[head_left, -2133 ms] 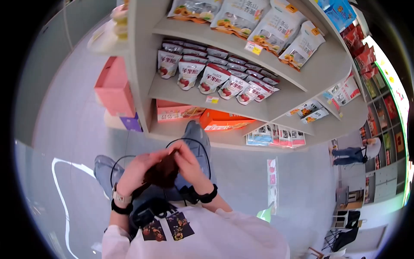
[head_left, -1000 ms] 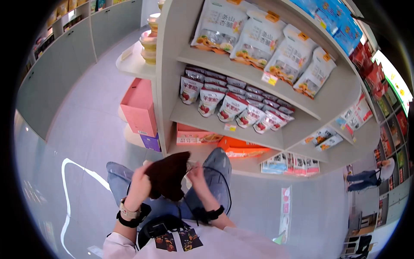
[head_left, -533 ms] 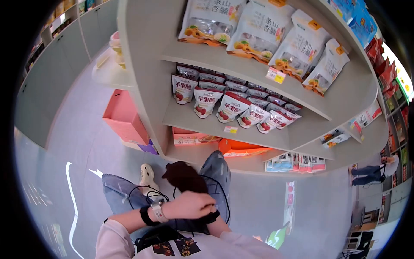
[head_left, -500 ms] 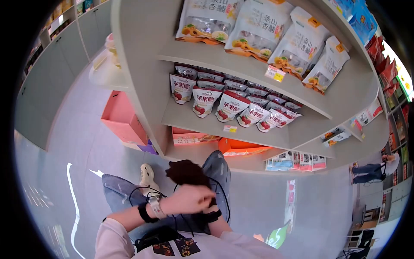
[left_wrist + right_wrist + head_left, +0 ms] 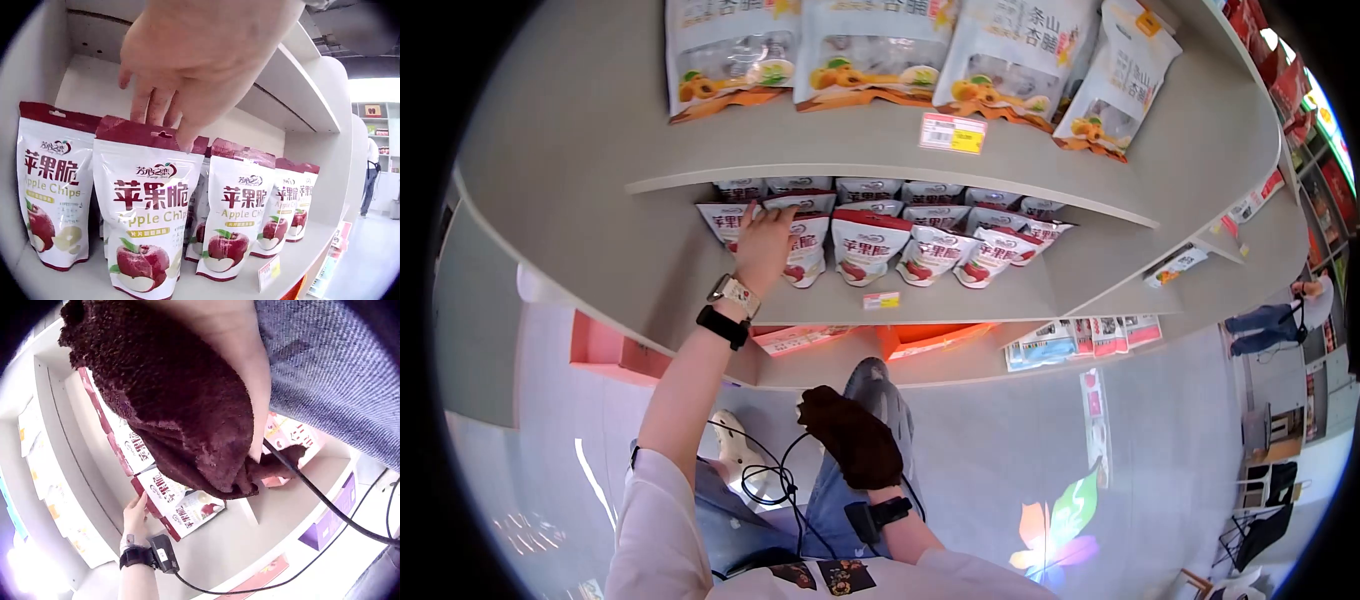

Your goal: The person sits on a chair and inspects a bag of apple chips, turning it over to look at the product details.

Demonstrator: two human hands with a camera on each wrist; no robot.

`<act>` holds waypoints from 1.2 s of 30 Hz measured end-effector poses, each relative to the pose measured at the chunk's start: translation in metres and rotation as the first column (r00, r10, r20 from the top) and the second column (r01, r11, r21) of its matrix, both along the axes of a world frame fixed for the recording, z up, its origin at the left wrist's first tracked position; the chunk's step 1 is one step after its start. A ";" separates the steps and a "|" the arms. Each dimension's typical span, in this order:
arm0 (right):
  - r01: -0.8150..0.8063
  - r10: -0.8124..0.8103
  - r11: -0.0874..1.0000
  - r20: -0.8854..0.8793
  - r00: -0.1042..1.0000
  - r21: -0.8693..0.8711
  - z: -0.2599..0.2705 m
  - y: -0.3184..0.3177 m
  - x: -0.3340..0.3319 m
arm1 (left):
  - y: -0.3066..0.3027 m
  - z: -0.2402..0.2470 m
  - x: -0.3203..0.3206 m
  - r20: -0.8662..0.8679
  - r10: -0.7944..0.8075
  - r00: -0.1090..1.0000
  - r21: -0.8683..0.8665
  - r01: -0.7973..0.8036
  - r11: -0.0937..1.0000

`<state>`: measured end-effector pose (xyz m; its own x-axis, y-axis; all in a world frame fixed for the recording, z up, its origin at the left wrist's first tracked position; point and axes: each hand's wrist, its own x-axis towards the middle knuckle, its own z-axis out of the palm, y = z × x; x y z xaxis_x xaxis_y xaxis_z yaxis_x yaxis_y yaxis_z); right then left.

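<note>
My left hand reaches onto the middle shelf, over a white pouch of apple chips with a dark red top. In the left wrist view its fingers extend behind the pouch's top edge, while the thumb overlaps the front. A second apple chips pouch stands to the left and another to the right. Dark brown fuzzy cloth covers my right hand like a mitt above my knee; only the heel of the hand and wrist show, the fingers being hidden beneath it.
Dried apricot pouches stand on the shelf above. A price tag sits on the middle shelf's front edge. Below are an orange box and a pink box. A black cable loops by my legs. A person stands far right.
The brown cloth went from being held between both hands to covering my right hand. My left hand has left the right wrist and reached forward to the pouches; the head view moved closer.
</note>
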<state>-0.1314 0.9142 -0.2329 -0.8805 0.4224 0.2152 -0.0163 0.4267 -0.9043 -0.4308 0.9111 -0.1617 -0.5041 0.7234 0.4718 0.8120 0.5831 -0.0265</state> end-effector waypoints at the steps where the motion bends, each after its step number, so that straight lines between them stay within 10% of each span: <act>1: 0.004 -0.004 1.000 0.007 1.000 -0.006 -0.001 0.002 0.002 | 0.004 -0.001 -0.003 0.062 0.028 0.998 -0.050 -0.025 0.998; 7: -0.010 0.011 1.000 0.031 0.999 -0.022 -0.003 0.012 0.006 | -0.004 -0.008 -0.003 0.084 -0.038 0.996 -0.037 0.041 0.998; 15: -0.084 0.084 0.996 0.018 0.996 0.011 -0.003 -0.001 -0.001 | -0.130 0.065 0.122 0.547 -0.066 0.835 0.380 -0.177 0.908; 25: -0.334 0.330 0.942 0.085 0.940 0.030 0.009 -0.052 -0.009 | -0.283 -0.041 0.161 0.949 -0.316 -0.008 0.234 -0.653 0.720; 36: -0.432 0.408 0.894 0.183 0.894 0.117 0.042 -0.090 -0.018 | -0.311 -0.085 0.204 0.863 -0.505 -0.013 0.294 -0.799 0.524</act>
